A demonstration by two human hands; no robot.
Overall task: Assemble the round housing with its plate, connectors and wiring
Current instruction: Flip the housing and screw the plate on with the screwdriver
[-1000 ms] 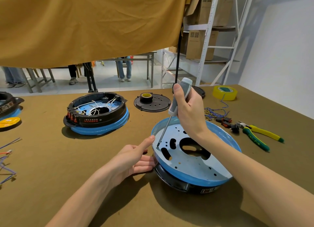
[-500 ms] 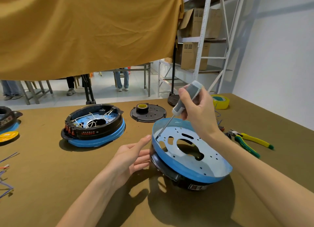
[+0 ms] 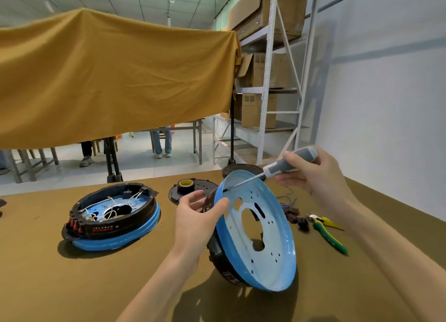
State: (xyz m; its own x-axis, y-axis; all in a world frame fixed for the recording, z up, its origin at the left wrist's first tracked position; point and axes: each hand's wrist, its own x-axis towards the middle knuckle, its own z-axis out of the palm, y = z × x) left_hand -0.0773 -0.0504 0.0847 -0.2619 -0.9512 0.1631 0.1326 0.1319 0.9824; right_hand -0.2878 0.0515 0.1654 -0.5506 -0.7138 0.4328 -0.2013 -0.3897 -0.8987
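Near desk edge: we had the round housing point(image 3: 223, 261) tipped up on its rim, blue plate point(image 3: 270, 237) facing right. Left hand point(image 3: 195, 221) gripped the plate's upper rim. Right hand point(image 3: 313, 172) was closed round the screwdriver point(image 3: 277, 168), tip at the top rim hole. Best to steady the rim and keep the tip square. Finished unit point(image 3: 113, 215) sat far left, pliers point(image 3: 328, 232) right.

The tilted housing's plate point(image 3: 272, 227) is showing smooth, pale-blue painted metal with a soft sheen, backed by a matt black plastic shell point(image 3: 218, 254). The screwdriver point(image 3: 277, 168) is pairing a bright steel shaft with a matt grey-and-white plastic handle. Brown felt-like cloth is covering the worktop point(image 3: 72, 285). The pliers point(image 3: 328, 234) are wearing glossy yellow-green plastic grips.
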